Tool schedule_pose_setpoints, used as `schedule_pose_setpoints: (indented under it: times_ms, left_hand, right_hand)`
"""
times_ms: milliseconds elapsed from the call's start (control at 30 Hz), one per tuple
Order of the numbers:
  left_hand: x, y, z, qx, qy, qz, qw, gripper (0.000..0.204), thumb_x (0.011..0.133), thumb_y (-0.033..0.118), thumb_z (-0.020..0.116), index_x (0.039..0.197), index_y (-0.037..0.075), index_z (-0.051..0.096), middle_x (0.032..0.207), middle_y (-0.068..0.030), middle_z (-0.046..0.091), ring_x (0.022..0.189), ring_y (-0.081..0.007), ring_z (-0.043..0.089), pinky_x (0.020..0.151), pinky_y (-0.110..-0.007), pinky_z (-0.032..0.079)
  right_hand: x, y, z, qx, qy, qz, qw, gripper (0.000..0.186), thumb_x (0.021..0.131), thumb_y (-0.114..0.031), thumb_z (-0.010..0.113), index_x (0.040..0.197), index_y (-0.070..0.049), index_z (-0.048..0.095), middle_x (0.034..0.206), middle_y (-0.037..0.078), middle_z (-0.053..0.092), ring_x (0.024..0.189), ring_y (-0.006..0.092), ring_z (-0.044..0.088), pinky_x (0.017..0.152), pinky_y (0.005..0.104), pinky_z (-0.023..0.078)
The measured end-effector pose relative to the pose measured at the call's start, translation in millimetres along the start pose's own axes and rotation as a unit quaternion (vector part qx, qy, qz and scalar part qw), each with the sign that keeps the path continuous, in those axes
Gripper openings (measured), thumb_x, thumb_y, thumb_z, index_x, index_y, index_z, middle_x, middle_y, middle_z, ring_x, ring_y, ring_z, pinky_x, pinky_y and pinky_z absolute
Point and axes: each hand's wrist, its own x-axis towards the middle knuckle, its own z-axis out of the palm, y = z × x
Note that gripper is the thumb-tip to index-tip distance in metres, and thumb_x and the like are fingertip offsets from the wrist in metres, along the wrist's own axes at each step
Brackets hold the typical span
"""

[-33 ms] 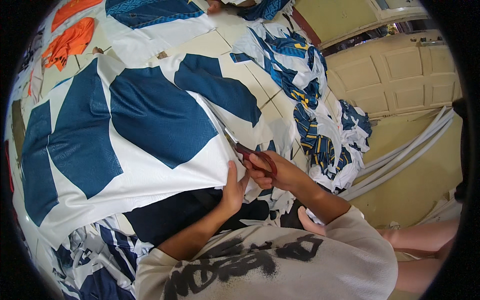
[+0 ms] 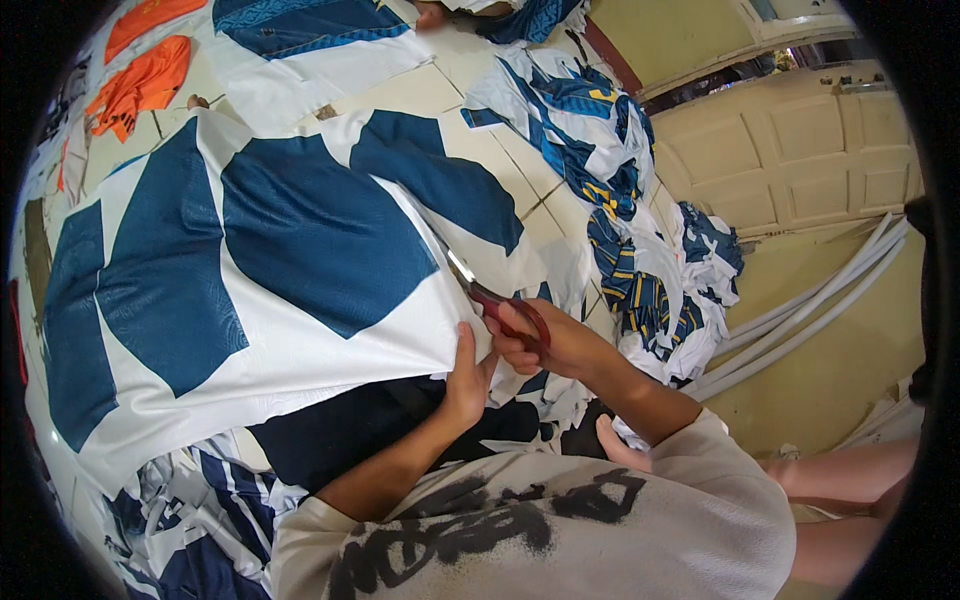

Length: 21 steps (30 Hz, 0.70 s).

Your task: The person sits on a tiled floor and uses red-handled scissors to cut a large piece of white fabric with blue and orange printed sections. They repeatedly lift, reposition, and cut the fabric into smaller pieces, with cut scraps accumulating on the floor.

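A large white fabric sheet (image 2: 300,355) with dark teal printed panels lies spread over the tiled floor in front of me. My right hand (image 2: 535,340) grips red-handled scissors (image 2: 510,315), their metal blades angled up-left into a slit along the white strip beside the middle panel. My left hand (image 2: 468,375) pinches the near edge of the sheet just left of the scissors, thumb on top and fingers partly hidden. Dark navy cloth (image 2: 340,430) lies under the sheet's near edge.
Piled printed scraps (image 2: 640,290) lie at right, beside bundled white tubes (image 2: 800,310) and a panelled door (image 2: 780,140). Orange pieces (image 2: 140,80) and another printed sheet (image 2: 310,70) lie farther off. Another person's hand (image 2: 428,15) shows at the top. Navy-and-white cloth (image 2: 215,530) is heaped lower left.
My right hand and the scissors have shifted very slightly up and to the left along the slit. My left hand has barely moved.
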Motion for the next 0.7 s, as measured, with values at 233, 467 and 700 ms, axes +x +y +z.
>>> schedule_pose_setpoints:
  times_ms: [233,467,700]
  left_hand:
    - [-9,-2,1,0.079,-0.037,0.026,0.996,0.044,0.102,0.047,0.037,0.132,0.016,0.046,0.129,-0.0044,0.051,0.121,-0.0134,0.048,0.107,-0.040,0.034]
    - [-11,-10,-6,0.266,-0.039,0.013,0.963,0.057,0.103,0.044,0.036,0.142,0.003,0.032,0.137,-0.0102,0.043,0.129,-0.0219,0.040,0.111,-0.036,0.028]
    - [-20,14,16,0.416,-0.160,0.060,0.893,0.067,0.103,0.043,0.026,0.152,0.003,0.002,0.156,-0.0192,0.007,0.144,-0.0318,0.005,0.115,-0.039,0.002]
  right_hand:
    - [36,-35,7,0.018,0.006,0.004,1.000,0.042,0.094,-0.052,0.055,0.093,-0.010,0.054,0.067,-0.007,0.040,0.051,0.0045,0.034,0.046,0.0207,0.025]
    - [54,-62,17,0.035,0.016,-0.017,0.999,0.045,0.091,-0.056,0.056,0.089,-0.012,0.053,0.064,-0.008,0.040,0.050,0.0040,0.034,0.047,0.0195,0.027]
    - [74,-74,21,0.159,-0.004,-0.013,0.987,0.043,0.091,-0.055,0.057,0.087,-0.012,0.052,0.060,-0.009,0.040,0.044,0.0021,0.035,0.041,0.0176,0.025]
